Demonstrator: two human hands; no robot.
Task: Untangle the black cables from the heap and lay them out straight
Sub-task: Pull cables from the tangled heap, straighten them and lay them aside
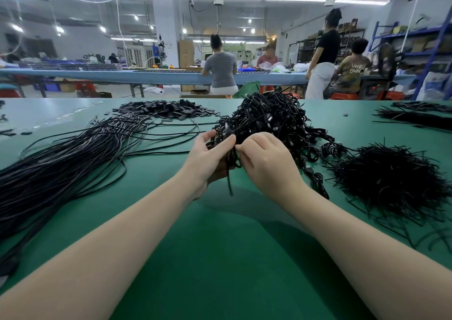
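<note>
Across the left of the green table [220, 258], a long sheaf of straightened cables [61, 170] already lies fanned out, which suggests a good share of the job is done. Behind the hands, the tangled heap [271, 121] is large and knotted, so plenty remains. At the heap's near edge, the left hand [210, 158] curls around a small coiled cable bundle [228, 158], while the right hand [266, 160] pinches a strand of it between thumb and fingers, seemingly working one cable loose.
</note>
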